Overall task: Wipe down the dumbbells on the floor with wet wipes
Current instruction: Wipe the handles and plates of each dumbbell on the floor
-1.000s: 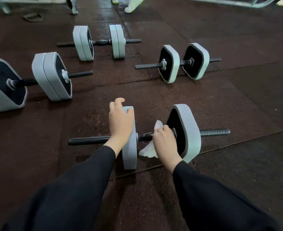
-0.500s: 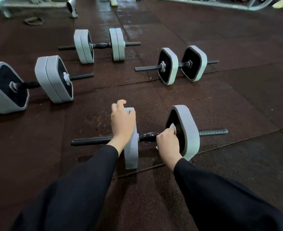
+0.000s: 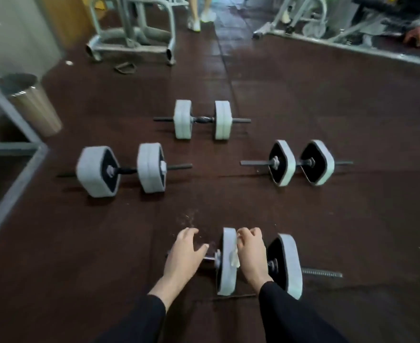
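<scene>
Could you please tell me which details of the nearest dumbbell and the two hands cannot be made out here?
- Head view: nearest dumbbell grip section is hidden behind the right hand.
- Wet wipe: mostly covered by that hand's fingers; its extent is unclear.
- Left hand: motion blur; contact with the bar cannot be judged.
- Both forearms are cut off at the bottom edge.

Four grey-plated dumbbells (image 3: 256, 263) on floor; white wipe (image 3: 234, 259) against nearest plate.

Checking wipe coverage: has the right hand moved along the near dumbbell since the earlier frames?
Yes. The right hand with the wet wipe went from the right plate leftward along the bar to the left plate.
</scene>
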Tool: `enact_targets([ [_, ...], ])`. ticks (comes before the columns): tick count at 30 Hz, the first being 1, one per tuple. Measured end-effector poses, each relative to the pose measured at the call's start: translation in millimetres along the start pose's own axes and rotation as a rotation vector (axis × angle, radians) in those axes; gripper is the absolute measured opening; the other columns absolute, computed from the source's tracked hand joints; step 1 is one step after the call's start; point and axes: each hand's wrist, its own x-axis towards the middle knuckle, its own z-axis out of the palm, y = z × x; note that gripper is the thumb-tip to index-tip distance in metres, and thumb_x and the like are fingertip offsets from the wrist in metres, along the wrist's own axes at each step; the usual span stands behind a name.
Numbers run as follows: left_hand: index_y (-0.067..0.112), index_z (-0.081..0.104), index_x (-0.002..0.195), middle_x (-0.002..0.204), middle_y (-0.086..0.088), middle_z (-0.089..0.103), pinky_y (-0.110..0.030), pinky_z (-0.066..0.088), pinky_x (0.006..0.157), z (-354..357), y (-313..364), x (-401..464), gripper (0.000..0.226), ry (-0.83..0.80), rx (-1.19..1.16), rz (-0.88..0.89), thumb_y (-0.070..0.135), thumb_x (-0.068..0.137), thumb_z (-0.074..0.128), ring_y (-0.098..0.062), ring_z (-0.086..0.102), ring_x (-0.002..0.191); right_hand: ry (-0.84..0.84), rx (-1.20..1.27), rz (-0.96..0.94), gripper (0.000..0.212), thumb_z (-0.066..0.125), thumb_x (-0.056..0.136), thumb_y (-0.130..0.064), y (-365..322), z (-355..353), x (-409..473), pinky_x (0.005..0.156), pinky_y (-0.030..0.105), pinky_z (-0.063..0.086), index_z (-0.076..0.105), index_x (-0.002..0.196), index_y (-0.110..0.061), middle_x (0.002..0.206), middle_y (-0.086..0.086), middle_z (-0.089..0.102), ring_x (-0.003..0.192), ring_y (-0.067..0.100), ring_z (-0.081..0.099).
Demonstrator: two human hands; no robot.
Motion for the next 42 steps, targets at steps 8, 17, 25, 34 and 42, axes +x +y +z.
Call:
enact_targets([
  [8,0.019,0.035,0.138,0.145,0.004,0.034,-0.026,0.041,0.097,-222.3,56.5,-80.9,0.052,0.115,0.067,-0.145,0.032,0.092,0.053,-0.014,0.044,0.127,-0.106,-0.022,-0.042,0.006,0.046,0.091,-0.004,-213.7,-72.9,-40.7,0.065,0.027,0.032,0.049,0.095,-0.008,0.097,0.004,0.042,0.072,0.019,0.045],
  [17,0.016,0.038,0.137,0.142,0.0,0.038,-0.029,0.041,0.094,-361.4,52.8,-74.4,0.048,0.159,0.107,-0.172,0.027,0.092,0.051,-0.018,0.045,0.125,-0.167,-0.037,-0.104,0.007,0.048,0.09,-0.003,-358.5,-66.7,-42.0,0.067,0.026,0.035,0.055,0.091,-0.006,0.101,0.01,0.045,0.075,0.023,0.048],
  [25,0.014,0.039,0.135,0.14,-0.001,0.04,-0.03,0.042,0.094,-396.6,40.2,9.0,0.047,0.168,0.115,-0.161,0.024,0.091,0.053,-0.019,0.044,0.126,-0.214,-0.206,-0.13,0.019,0.048,0.094,-0.017,-403.4,-23.1,19.5,0.071,0.036,0.044,0.057,0.105,-0.004,0.109,0.012,0.05,0.091,0.033,0.057],
  [34,0.014,0.042,0.133,0.138,-0.001,0.041,-0.027,0.04,0.094,-425.7,-7.4,97.9,0.044,0.136,0.108,-0.184,0.022,0.091,0.053,-0.018,0.045,0.124,-0.274,-0.18,-0.101,0.019,0.048,0.094,-0.016,-446.5,50.1,84.5,0.074,0.033,0.044,0.057,0.107,-0.006,0.112,0.011,0.052,0.092,0.032,0.057],
  [42,0.016,0.038,0.136,0.14,0.0,0.039,-0.025,0.042,0.093,-434.1,-78.4,209.2,0.048,0.05,0.183,-0.165,0.024,0.092,0.052,-0.016,0.046,0.123,-0.263,-0.065,0.033,0.015,0.045,0.094,-0.007,-451.8,141.2,163.5,0.071,0.027,0.042,0.057,0.103,-0.001,0.108,0.013,0.05,0.082,0.028,0.057],
])
